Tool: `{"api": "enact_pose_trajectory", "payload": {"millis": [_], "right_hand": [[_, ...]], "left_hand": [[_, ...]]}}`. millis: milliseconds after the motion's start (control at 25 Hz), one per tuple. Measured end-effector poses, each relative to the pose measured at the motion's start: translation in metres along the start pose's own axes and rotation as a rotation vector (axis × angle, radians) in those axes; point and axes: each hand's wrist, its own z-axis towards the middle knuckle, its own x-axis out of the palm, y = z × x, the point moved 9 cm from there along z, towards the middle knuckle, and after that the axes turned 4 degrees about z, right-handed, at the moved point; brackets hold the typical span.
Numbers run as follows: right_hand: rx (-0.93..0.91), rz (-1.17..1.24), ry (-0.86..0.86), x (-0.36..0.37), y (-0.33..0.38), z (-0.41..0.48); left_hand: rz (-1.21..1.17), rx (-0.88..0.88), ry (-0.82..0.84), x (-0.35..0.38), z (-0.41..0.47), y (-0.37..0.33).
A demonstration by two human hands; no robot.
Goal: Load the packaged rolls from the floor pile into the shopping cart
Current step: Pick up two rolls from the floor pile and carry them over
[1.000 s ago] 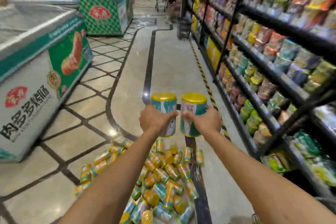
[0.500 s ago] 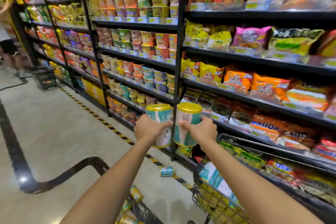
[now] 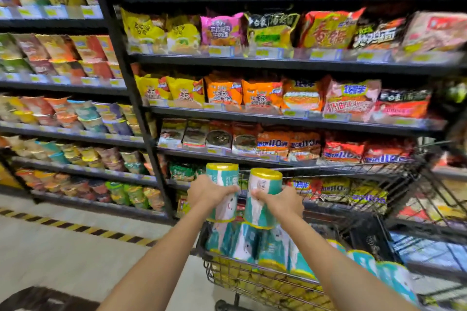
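Gripping two upright rolls (image 3: 223,177), one in the left hand (image 3: 209,193), one in the right hand (image 3: 280,203), fingers (image 3: 255,194) curled round them, just above the shopping cart (image 3: 252,264), seemingly to stack on top.

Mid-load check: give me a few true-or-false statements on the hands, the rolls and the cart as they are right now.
1. The left hand grips the left roll and the right hand grips the right roll. True.
2. Both held rolls are upright above the cart. True.
3. The cart is empty. False: loaded rolls stand in it.
4. The held rolls have red tops. False: their tops are yellow.
5. The cart stands beside a freezer. False: it stands by shelves of packets.
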Motion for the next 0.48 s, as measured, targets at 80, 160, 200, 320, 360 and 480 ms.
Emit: {"api": "enact_pose_trajectory", "payload": {"millis": [80, 160, 200, 320, 360, 480], "right_hand": [[0.049, -0.066, 0.031, 0.017, -0.015, 0.019], [0.092, -0.138, 0.071, 0.037, -0.025, 0.033], [0.111, -0.161, 0.088, 0.047, -0.032, 0.04], [0.164, -0.228, 0.171, 0.071, -0.045, 0.046], [0.195, -0.244, 0.201, 0.079, -0.052, 0.045], [0.265, -0.296, 0.236, 0.095, -0.07, 0.042]], "left_hand": [[0.032, -0.03, 0.04, 0.02, 0.021, 0.003], [0.065, -0.061, 0.085, 0.038, 0.038, 0.008], [0.097, -0.069, 0.105, 0.047, 0.046, 0.01], [0.223, -0.072, 0.192, 0.072, 0.063, 0.02], [0.26, -0.066, 0.228, 0.082, 0.068, 0.024], [0.338, -0.065, 0.331, 0.112, 0.078, 0.043]]}}
